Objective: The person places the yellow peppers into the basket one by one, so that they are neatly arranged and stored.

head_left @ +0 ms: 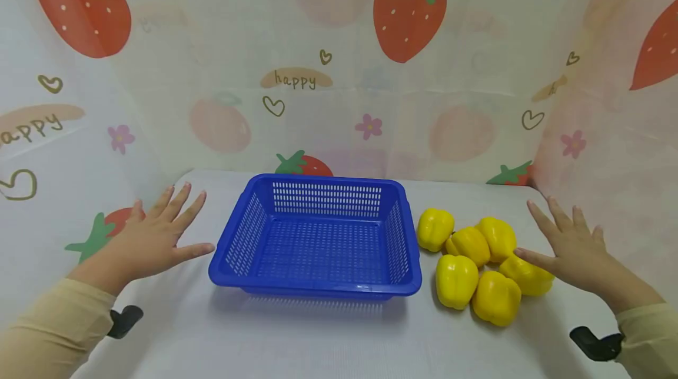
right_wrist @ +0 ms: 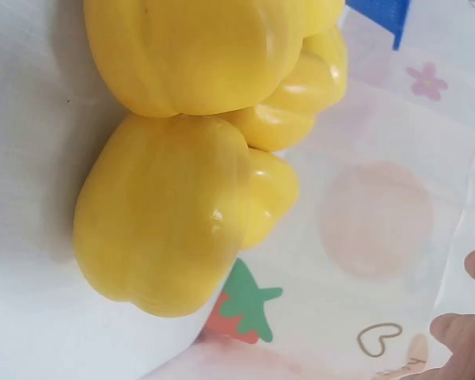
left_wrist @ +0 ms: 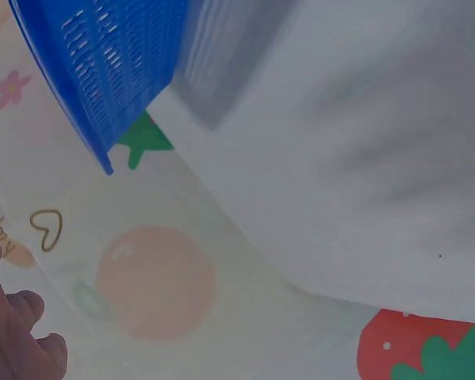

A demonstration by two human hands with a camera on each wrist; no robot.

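A blue plastic basket (head_left: 318, 288) with slotted walls stands in the middle of the white table, nothing inside it. Several yellow bell peppers (head_left: 457, 281) lie grouped to its right; the right wrist view shows some of these bell peppers (right_wrist: 162, 218) close up. My left hand (head_left: 150, 238) is spread beside the basket's left side, thumb pointing toward the rim and holding nothing. On the other side, my right hand (head_left: 577, 249) has its fingers spread and its palm empty, with the thumb tip overlapping the rightmost pepper in the head view.
A white table (head_left: 296, 343) carries everything. Behind it and along both sides hangs a pale curtain (head_left: 328, 126) printed with strawberries, hearts and flowers. Black bands (head_left: 595, 345) show at both wrists, by the beige sleeves.
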